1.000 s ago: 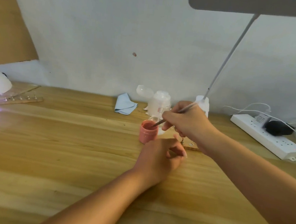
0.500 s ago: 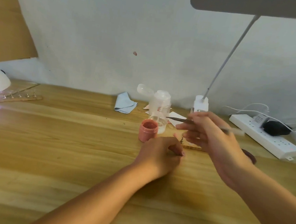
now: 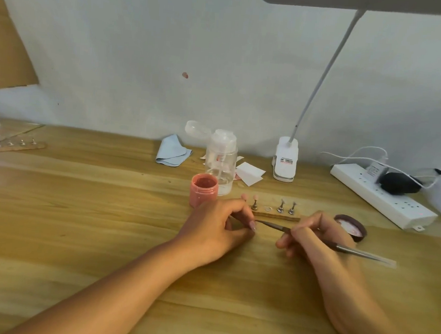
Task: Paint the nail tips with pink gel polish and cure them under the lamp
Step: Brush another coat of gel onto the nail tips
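I see the brush (image 3: 359, 252) pinched in the right hand (image 3: 313, 241), whose fingers curl round the handle. Its thin front end reaches the fingertips of the left hand (image 3: 218, 226). Those left fingers are curled in tight, and I cannot tell what they pinch. The open pink polish jar (image 3: 203, 190) stands just behind the left hand. The wooden strip (image 3: 276, 215) of nail stands lies beside the jar on the table (image 3: 80, 209).
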Demonstrator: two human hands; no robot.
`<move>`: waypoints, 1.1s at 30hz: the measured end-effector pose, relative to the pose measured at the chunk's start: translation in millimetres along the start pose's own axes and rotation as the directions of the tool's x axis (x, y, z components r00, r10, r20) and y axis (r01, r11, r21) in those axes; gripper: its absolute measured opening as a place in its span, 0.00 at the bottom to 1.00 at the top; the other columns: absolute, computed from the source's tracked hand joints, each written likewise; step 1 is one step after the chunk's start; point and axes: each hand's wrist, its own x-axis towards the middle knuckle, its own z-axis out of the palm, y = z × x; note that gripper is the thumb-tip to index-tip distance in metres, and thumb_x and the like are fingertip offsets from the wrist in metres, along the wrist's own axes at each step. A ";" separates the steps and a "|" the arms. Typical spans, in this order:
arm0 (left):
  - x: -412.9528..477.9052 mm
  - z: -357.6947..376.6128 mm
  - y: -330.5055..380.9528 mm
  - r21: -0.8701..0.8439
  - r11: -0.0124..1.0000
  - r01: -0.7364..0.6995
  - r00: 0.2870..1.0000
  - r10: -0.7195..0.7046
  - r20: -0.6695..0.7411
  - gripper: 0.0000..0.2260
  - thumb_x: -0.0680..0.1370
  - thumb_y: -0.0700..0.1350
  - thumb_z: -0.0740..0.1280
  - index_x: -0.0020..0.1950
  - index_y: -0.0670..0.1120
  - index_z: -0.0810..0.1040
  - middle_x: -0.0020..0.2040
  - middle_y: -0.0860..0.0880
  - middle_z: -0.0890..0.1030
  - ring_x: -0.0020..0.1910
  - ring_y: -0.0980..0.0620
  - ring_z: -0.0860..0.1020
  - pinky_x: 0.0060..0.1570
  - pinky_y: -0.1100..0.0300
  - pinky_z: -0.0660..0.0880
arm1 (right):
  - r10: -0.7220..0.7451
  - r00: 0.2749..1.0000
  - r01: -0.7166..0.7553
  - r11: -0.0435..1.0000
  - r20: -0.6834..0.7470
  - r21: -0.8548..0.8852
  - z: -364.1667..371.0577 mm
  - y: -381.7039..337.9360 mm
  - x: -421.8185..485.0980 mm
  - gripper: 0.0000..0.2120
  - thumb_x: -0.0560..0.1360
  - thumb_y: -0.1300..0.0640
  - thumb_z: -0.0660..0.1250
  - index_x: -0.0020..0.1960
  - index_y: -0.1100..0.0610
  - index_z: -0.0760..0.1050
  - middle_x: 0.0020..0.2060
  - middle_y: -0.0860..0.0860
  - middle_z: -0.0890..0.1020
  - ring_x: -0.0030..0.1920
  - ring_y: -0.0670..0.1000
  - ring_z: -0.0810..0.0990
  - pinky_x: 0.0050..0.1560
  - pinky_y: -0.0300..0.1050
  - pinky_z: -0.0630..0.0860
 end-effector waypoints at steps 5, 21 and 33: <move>-0.6 0.4 -0.4 0.000 1.000 0.015 1.000 -0.015 0.000 0.07 0.73 0.43 0.75 0.40 0.54 0.80 0.42 0.61 0.83 0.25 0.62 0.68 0.29 0.73 0.63 | -0.025 0.999 0.025 0.999 0.033 -0.021 0.4 2.3 -0.7 0.03 0.74 0.69 0.64 0.42 0.69 0.71 0.31 0.58 0.83 0.32 0.50 0.78 0.35 0.36 0.76; -0.1 1.3 -1.7 0.018 1.000 0.020 1.000 -0.020 0.003 0.07 0.73 0.44 0.75 0.40 0.56 0.80 0.39 0.64 0.81 0.25 0.63 0.69 0.28 0.73 0.62 | -0.061 0.997 0.062 0.998 0.036 -0.013 -1.2 5.3 1.1 0.05 0.73 0.69 0.64 0.40 0.68 0.69 0.29 0.58 0.82 0.30 0.48 0.76 0.32 0.35 0.73; -0.4 0.7 -0.5 0.069 0.997 0.020 1.000 -0.019 -0.012 0.05 0.73 0.44 0.75 0.44 0.54 0.82 0.34 0.70 0.78 0.25 0.63 0.68 0.27 0.72 0.62 | -0.085 0.991 0.095 0.991 0.099 -0.098 4.3 -2.8 -3.9 0.04 0.73 0.71 0.65 0.43 0.65 0.73 0.32 0.59 0.83 0.34 0.47 0.80 0.37 0.39 0.73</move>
